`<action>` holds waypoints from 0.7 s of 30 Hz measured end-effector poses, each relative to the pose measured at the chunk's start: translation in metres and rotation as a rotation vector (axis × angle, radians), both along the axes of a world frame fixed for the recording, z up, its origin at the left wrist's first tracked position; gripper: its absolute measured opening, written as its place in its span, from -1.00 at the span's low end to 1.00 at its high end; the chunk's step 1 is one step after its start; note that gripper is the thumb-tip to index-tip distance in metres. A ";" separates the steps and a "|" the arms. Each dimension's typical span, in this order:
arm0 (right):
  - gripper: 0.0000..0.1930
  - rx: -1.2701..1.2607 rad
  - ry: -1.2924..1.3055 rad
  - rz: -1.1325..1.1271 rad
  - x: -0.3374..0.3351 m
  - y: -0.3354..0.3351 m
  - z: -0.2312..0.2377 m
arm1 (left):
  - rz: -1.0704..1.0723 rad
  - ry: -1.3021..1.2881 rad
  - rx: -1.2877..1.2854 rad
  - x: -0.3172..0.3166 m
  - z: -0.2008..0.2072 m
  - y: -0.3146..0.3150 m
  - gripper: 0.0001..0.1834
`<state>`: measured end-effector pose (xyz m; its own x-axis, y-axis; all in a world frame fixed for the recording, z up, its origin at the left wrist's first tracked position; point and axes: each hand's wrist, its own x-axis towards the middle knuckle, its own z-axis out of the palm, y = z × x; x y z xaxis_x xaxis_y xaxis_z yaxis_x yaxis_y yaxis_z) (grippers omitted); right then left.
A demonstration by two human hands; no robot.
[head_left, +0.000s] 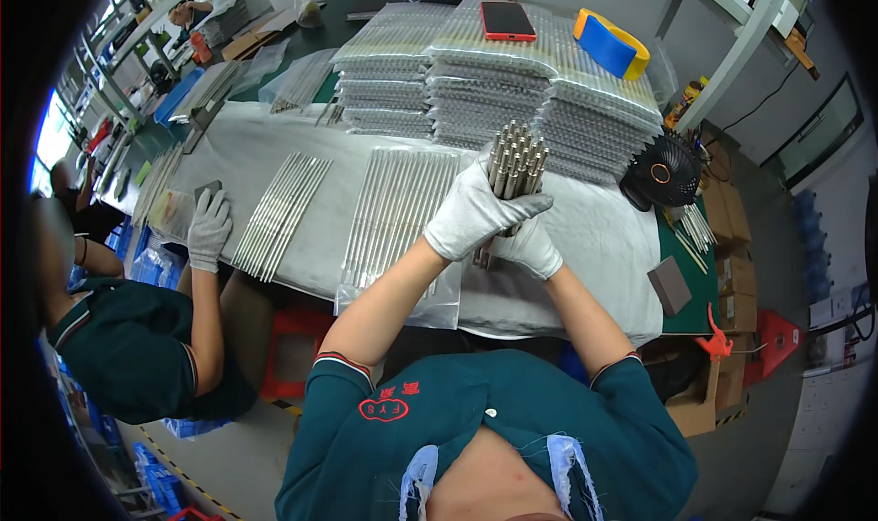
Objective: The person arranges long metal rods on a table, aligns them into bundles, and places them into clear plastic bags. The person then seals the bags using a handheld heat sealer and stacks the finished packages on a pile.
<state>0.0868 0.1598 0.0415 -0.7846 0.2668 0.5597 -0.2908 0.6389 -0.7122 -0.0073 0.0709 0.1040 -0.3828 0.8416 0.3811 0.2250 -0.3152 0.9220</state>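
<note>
A bundle of metal rods [518, 162] stands nearly upright between my gloved hands, its stepped ends pointing up and away from me. My left hand [477, 208] wraps round its left and near side, the thumb lying across the front. Lower down, my right hand [530, 247] closes on the bundle from the right; most of its fingers are hidden behind the left. Just left of my hands, a row of rods lies in a clear plastic sleeve [445, 312] on the white cloth [585, 283]. Further left is a loose group of bare rods [282, 214].
Tall stacks of sleeved rods [384, 73] line the back, topped by a red-edged phone [508, 21] and a blue-yellow band [611, 43]. At right are a black fan [660, 171] and a grey block [669, 288]. A co-worker's gloved hand [209, 230] rests at the left.
</note>
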 end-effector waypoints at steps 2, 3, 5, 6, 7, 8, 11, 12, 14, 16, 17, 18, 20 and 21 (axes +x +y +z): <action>-0.42 -0.109 -0.079 -0.003 0.001 0.000 -0.002 | 0.047 0.010 0.017 0.004 -0.002 0.001 -0.54; -0.43 -0.099 -0.061 -0.018 0.000 0.000 -0.006 | 0.059 -0.008 0.025 0.007 -0.006 0.000 -0.55; -0.44 -0.076 -0.055 -0.043 -0.003 0.000 -0.008 | 0.081 0.160 0.037 0.006 -0.012 -0.005 -0.54; -0.45 -0.063 -0.069 -0.057 -0.002 -0.002 -0.009 | 0.093 0.244 0.042 0.005 -0.013 -0.007 -0.53; -0.46 -0.049 -0.087 -0.073 0.000 -0.004 -0.011 | 0.089 0.259 -0.007 0.006 -0.009 -0.011 -0.52; -0.47 -0.055 -0.103 -0.091 0.000 -0.001 -0.017 | 0.082 0.293 0.036 0.005 -0.009 -0.010 -0.52; -0.51 -0.069 -0.037 -0.141 -0.003 0.011 -0.031 | 0.089 0.324 0.017 0.002 -0.008 0.000 -0.49; -0.52 -0.081 0.062 -0.132 -0.007 0.011 -0.036 | 0.163 0.272 -0.062 0.004 -0.007 0.004 -0.49; -0.63 -0.513 0.008 -0.100 -0.008 0.000 -0.013 | 0.113 0.143 -0.147 -0.004 -0.008 0.012 -0.46; -0.60 -0.750 -0.022 -0.101 0.000 -0.005 -0.021 | 0.141 0.253 -0.283 -0.009 -0.012 0.006 -0.30; -0.57 -0.970 -0.041 -0.033 0.008 -0.014 -0.015 | 0.179 0.309 -0.285 -0.008 -0.020 -0.004 -0.25; -0.55 -1.189 -0.062 0.036 0.017 -0.021 -0.008 | 0.216 0.365 -0.287 -0.007 -0.027 -0.017 -0.19; -0.58 -1.454 -0.058 0.132 0.033 -0.017 -0.015 | 0.138 0.549 -0.225 -0.017 -0.042 -0.049 -0.06; -0.62 -1.673 -0.018 0.295 0.041 -0.011 -0.021 | 0.137 0.755 -0.324 -0.019 -0.039 -0.069 0.01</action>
<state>0.1280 0.1485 0.0203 -0.9146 0.3667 -0.1704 -0.2382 -0.8292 -0.5057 -0.0260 0.0021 0.0649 -0.2287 0.9183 0.3232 0.8364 0.0154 0.5480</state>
